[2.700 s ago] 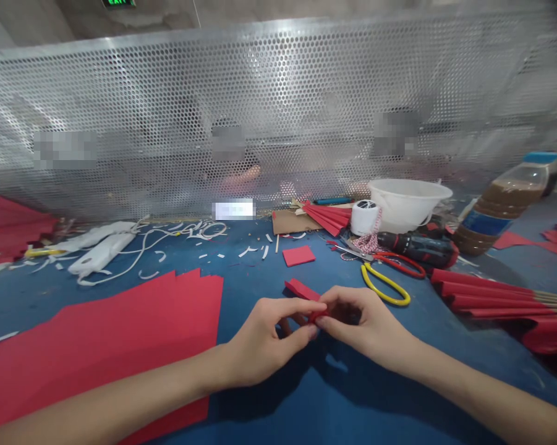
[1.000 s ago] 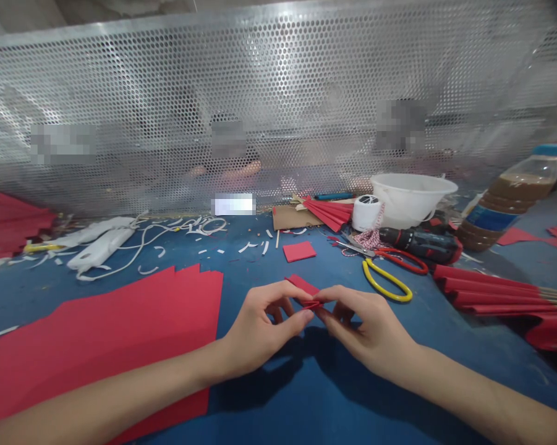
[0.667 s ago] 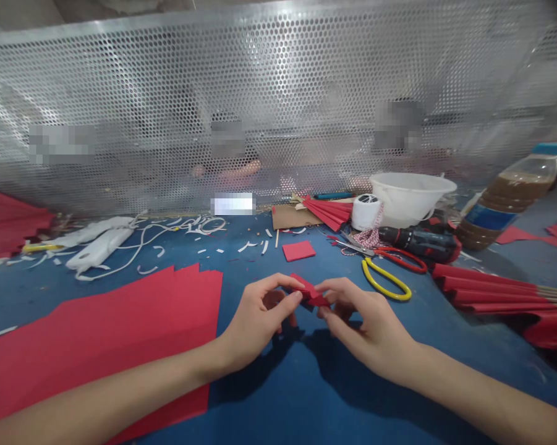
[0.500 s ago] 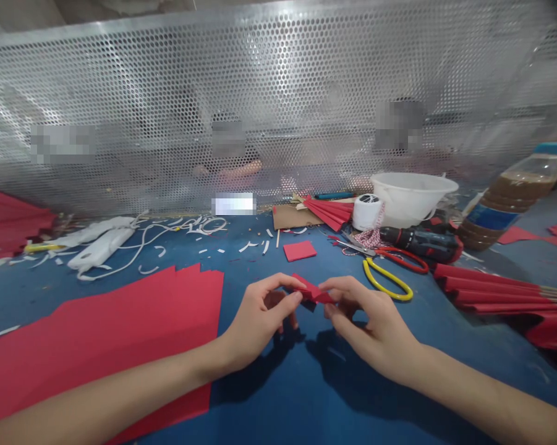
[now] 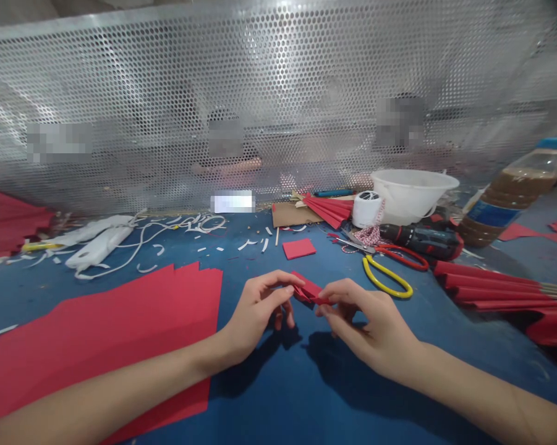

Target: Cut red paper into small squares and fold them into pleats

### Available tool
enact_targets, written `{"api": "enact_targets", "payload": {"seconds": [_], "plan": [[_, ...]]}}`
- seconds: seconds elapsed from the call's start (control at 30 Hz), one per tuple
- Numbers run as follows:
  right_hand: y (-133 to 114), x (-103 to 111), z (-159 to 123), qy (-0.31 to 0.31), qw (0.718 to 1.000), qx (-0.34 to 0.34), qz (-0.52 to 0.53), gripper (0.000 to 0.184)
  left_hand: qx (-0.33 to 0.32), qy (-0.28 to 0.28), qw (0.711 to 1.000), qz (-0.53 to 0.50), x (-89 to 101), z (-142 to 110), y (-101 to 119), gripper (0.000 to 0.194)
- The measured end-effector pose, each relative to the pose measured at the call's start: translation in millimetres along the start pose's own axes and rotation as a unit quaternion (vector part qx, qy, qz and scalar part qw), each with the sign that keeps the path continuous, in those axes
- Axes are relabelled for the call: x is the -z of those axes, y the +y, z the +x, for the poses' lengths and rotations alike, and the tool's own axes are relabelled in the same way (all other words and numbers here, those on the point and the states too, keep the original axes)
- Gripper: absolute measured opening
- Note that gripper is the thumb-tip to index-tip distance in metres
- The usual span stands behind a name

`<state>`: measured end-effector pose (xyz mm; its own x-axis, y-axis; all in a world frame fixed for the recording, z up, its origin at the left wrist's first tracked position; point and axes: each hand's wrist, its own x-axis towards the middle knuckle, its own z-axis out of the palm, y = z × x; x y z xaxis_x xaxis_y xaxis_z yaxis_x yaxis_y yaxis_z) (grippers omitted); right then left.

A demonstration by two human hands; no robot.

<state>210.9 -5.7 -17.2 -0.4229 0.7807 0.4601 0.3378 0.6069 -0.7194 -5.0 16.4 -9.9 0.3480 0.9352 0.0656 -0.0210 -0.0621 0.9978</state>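
Note:
A small folded piece of red paper is held a little above the blue table, between both hands. My left hand pinches its left end with thumb and fingers. My right hand pinches its right end. Another small red square lies flat on the table just beyond them. A stack of large red paper sheets lies under my left forearm.
Red and yellow scissors, a drill, a white string spool, a white bowl and a bottle stand at the right. Folded red fans lie right. White scraps litter the left. A perforated metal screen closes the back.
Both hands have lifted the folded red piece slightly and worked its folds; the right hand's pinch shifted along its right end. Nothing else on the table moved.

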Motion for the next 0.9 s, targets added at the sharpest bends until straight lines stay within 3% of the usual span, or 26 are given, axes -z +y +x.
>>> {"api": "enact_targets", "payload": {"seconds": [0.5,0.9], "plan": [[5.9,-2.8,-1.1,0.038,0.997,0.057,-0.034,0.015,0.0,-0.016,1.0,0.009,-0.6,-2.6,2.3,0.016],[2.4,-2.8,0.6,0.045,0.998,0.016,-0.03,0.014,0.013,0.002,1.0,0.001,-0.8,-1.4,2.0,0.015]]}}
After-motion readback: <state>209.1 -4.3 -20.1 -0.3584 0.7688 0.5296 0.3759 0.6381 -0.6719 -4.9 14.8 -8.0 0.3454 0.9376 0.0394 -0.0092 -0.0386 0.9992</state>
